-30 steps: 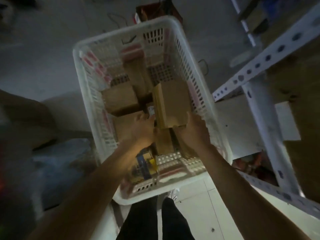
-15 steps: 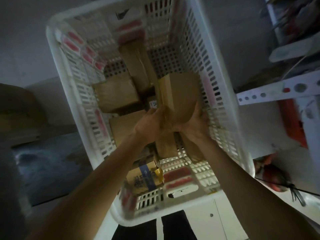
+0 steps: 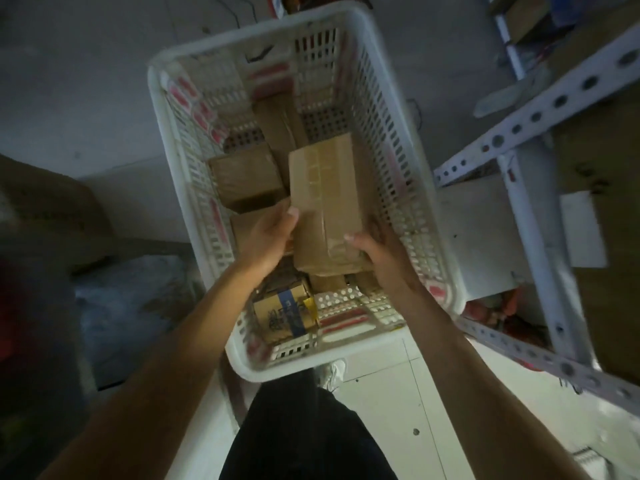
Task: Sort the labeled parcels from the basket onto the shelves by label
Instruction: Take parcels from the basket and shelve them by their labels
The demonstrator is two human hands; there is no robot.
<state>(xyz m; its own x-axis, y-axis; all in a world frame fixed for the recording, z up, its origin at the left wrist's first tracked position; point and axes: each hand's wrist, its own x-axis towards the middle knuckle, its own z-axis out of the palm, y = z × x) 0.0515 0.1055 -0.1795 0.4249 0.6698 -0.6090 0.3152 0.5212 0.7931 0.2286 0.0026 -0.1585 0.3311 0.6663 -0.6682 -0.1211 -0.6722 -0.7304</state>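
Both hands hold one brown parcel (image 3: 327, 202) over the white basket (image 3: 391, 109) in the frame's centre: left hand (image 3: 268, 237) grips its left edge, right hand (image 3: 379, 252) its lower right corner. Its label is not readable in the dim, blurred view. Other parcels (image 3: 246, 180) lie partly hidden below; the shelf (image 3: 526, 123) is cut off at right.

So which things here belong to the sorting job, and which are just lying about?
Job: the lifted parcel, held by left hand and right hand; basket; other parcels; shelf frame.
Lying about: grey bag; cables.

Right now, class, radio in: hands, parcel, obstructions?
Left hand and right hand grip taped parcel. Held above basket. No label visible. Path to shelf unblocked.
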